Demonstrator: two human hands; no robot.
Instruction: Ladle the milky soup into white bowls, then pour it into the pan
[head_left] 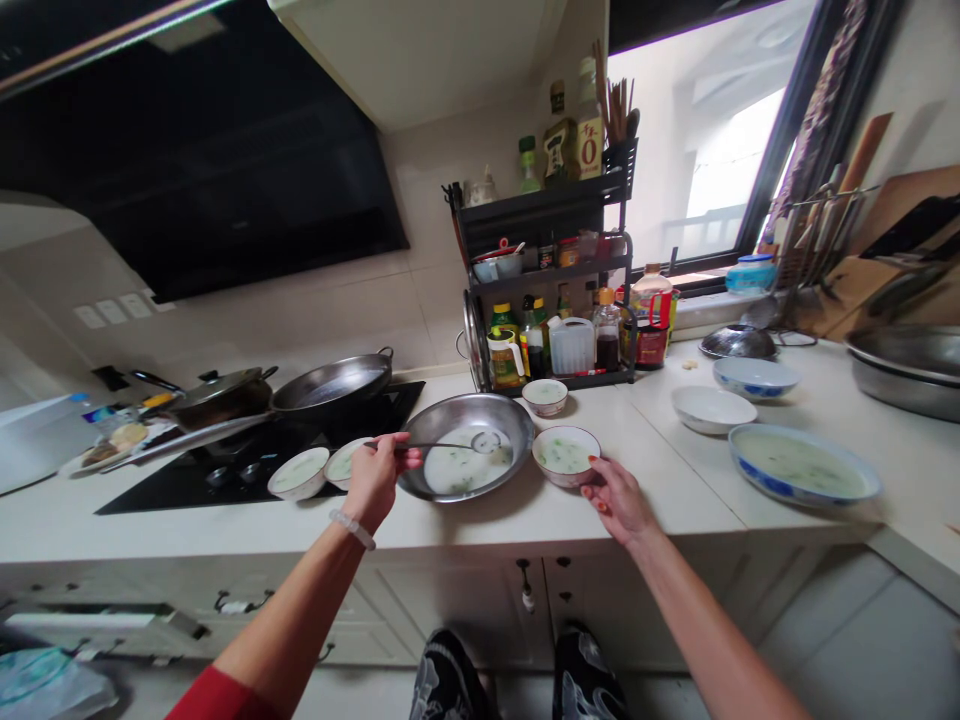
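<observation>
My left hand (373,478) grips the handle of a metal ladle (480,443) whose cup rests in a wide steel basin (517,425) holding pale soup with green bits. My right hand (619,497) lies on the counter with fingertips touching a small white bowl (565,456) filled with the same soup. Two more filled small bowls (298,472) sit left of the basin, one partly hidden behind my left hand. Another small bowl (544,396) stands behind the basin.
A black cooktop (247,470) carries a wok (331,386) and a lidded pan (217,392). A condiment rack (547,290) stands at the back. To the right are an empty white bowl (712,408), a blue-rimmed bowl (754,376) and a blue-rimmed dish of soup (802,465).
</observation>
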